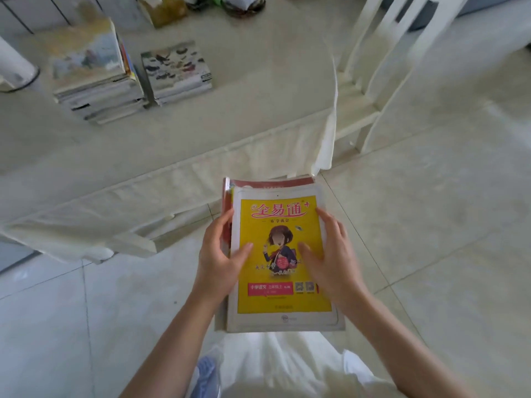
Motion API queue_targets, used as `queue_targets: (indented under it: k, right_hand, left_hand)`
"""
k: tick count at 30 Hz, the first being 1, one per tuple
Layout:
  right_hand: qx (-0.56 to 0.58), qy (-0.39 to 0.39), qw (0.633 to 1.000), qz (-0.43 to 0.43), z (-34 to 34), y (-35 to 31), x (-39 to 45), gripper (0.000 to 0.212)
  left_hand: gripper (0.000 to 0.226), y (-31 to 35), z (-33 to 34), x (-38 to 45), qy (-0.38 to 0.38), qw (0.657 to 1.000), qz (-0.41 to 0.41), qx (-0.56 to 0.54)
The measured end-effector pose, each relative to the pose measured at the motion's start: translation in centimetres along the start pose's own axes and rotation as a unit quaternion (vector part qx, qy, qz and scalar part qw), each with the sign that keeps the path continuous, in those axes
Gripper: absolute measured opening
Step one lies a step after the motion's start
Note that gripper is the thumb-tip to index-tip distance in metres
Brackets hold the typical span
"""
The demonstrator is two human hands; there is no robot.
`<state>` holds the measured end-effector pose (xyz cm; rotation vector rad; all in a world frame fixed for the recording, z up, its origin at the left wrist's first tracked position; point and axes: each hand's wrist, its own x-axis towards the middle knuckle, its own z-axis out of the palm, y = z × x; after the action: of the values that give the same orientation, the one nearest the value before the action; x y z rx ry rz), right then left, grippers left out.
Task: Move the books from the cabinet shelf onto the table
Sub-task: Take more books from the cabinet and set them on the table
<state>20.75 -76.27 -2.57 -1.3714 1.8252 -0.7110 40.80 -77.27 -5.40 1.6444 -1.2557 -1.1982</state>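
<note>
A small stack of books (283, 254) is held flat in front of the person, above the tiled floor (431, 254) and just short of the bench's near edge. The top book has a white border around a bright yellow cover with red Chinese lettering and a cartoon figure; beneath it a red-covered book shows along the far and left edges. The left hand (221, 254) grips the stack's left side, thumb lying on the yellow cover and the fingers (227, 218) curled round the edge. The right hand (330, 254) grips the right side the same way, thumb on the cover, fingers wrapped over the edge.

Beyond the held stack stands the bench (230, 124), covered by a cream cloth (115, 219) that hangs over the near edge in folds. On it, far left of the held stack, sits a tall pile of books (94, 79) topped by a pale painted cover; just right of that pile, a lower pile (178, 73) with a cover of dark shapes on white. At the bench's far edge are blurred items, including something yellowish (163, 10). A white cylindrical object (14, 64) stands at the bench's left edge.

To the right of the bench, a white slatted chair (388, 67) stands on the pale, glossy floor tiles. White clothing (287, 366) fills the bottom of the view.
</note>
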Motion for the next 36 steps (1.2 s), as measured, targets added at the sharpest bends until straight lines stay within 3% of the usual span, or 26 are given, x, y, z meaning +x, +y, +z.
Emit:
queue_targets:
  k: [7, 26, 31, 36]
  right_hand:
    - [0.019, -0.066, 0.998, -0.013, 1.5, -3.8, 10.6, 0.068]
    - [0.001, -0.076, 0.997, -0.023, 7.4, -15.8, 34.6, 0.069]
    - [-0.001, -0.1, 0.995, -0.005, 7.6, -16.9, 40.7, 0.065]
    - [-0.01, -0.163, 0.987, 0.005, 7.2, -17.6, 46.5, 0.06]
  left_hand:
    - [0.058, 0.9, -1.7, 8.7, 0.071, 0.997, -0.037, -0.01]
    - [0.063, 5.7, -8.5, 34.1, 0.089, 0.995, -0.044, 0.002]
    - [0.065, 6.4, -8.1, 39.1, 0.09, 0.993, -0.072, -0.015]
    - [0.052, 7.0, -6.9, 42.8, 0.131, 0.986, -0.089, -0.055]
